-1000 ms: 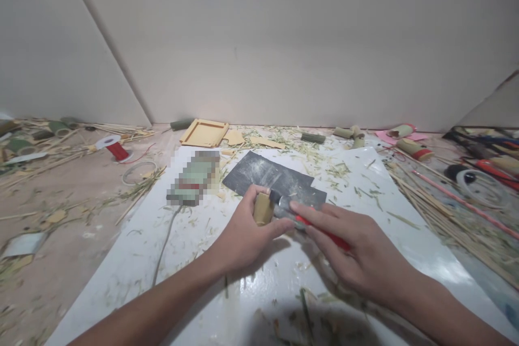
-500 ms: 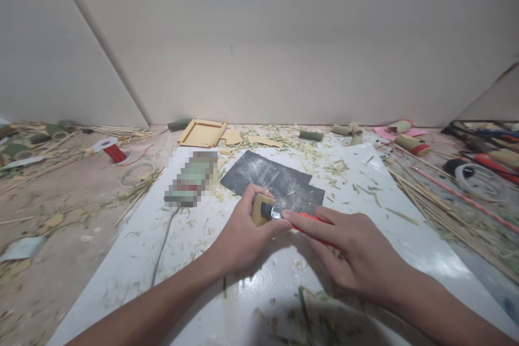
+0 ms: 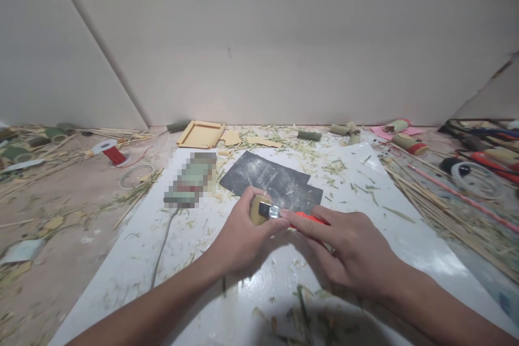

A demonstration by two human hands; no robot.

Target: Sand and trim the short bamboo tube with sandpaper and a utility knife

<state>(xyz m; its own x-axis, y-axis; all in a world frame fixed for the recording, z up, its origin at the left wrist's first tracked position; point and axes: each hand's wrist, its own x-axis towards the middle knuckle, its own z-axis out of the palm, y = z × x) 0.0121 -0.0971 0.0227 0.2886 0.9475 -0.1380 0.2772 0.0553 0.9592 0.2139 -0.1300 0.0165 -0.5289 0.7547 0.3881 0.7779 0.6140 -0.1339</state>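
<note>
My left hand (image 3: 243, 230) is closed around a short tan-green bamboo piece (image 3: 256, 211), much of it hidden by the fingers. In my right hand (image 3: 344, 240) is a red utility knife (image 3: 302, 219) with a metal collar and a dark blade, which lies across the near side of the bamboo. My left thumb presses close to the knife's metal end, by my right index fingertip. Just beyond both hands, dark sandpaper sheets (image 3: 265, 170) dusted with pale powder lie on the white board (image 3: 194, 270).
Bamboo shavings (image 3: 336, 167) litter the board. A blurred-out device (image 3: 190, 181) with a cable lies to the left. Farther out are a red thread spool (image 3: 114, 154), a square wooden frame (image 3: 201, 134), bamboo tubes (image 3: 309, 135) and thin sticks (image 3: 425, 203). A wall rises behind.
The knife and bamboo have shifted very slightly left in view, with the right hand's grip otherwise alike. The whole scene has moved a little with the camera.
</note>
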